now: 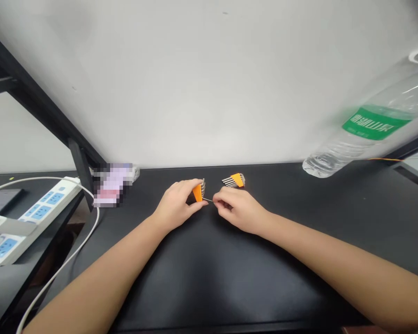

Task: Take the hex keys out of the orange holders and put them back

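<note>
My left hand (179, 204) is closed around an orange hex key holder (197, 193), with several metal key ends showing at its right side. My right hand (240, 208) pinches a thin hex key (208, 200) between thumb and fingers. That key spans the small gap between my hands, its left end at the holder's lower edge; whether it sits in a slot I cannot tell. Just behind my right hand lies a second orange hex key set (237, 180), its silver keys pointing left on the black table (209, 278).
A large clear bottle with a green label (376, 122) stands at the right by the white wall. On the left are a white power strip (42, 211), a looping white cable (98, 218), a pixelated item (113, 185) and a black frame post (80, 164).
</note>
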Motion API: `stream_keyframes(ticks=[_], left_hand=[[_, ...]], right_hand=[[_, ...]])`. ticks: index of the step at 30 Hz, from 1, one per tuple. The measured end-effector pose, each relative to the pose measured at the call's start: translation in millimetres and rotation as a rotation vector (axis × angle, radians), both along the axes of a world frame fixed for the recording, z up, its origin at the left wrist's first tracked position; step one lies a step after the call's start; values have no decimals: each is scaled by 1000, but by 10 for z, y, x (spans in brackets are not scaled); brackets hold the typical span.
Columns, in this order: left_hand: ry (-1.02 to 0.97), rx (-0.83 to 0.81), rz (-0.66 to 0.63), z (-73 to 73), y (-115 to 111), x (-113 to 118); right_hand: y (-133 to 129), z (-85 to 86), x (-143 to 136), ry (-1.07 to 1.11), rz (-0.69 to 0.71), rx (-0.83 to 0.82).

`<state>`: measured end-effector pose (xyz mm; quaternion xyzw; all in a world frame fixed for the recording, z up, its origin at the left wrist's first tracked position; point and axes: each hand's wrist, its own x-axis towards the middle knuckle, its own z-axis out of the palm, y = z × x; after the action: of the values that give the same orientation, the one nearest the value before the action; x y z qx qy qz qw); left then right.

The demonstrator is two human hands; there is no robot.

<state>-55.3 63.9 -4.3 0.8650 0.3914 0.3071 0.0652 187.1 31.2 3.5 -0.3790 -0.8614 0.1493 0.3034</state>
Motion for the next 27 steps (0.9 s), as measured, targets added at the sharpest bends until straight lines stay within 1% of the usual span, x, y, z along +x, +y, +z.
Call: stream_keyframes(ticks=[7, 9, 13, 16, 18, 21, 24, 27], left_hand=[[21, 36, -1, -3, 8, 0], [40, 50, -14, 4, 11, -4], [99, 53, -57, 22, 3, 2], [120, 49, -107, 22, -24, 28], [122, 48, -145, 13, -44, 47], [112, 41, -162, -2, -56, 56], [75, 29, -111, -10, -41, 39], [18, 6, -61, -14, -16, 13]], right_hand=[[5, -7, 16, -68, 45, 75], [10, -1, 40, -134, 43, 117], [1, 23, 106, -335, 66, 245], [-25, 22, 113, -395, 102, 262], [-39, -2, 83, -358, 132, 232], [-49, -60, 20, -209, 143, 168], [-51, -114, -4, -107, 119, 135], [-45, -157, 32, -90, 117, 134]])
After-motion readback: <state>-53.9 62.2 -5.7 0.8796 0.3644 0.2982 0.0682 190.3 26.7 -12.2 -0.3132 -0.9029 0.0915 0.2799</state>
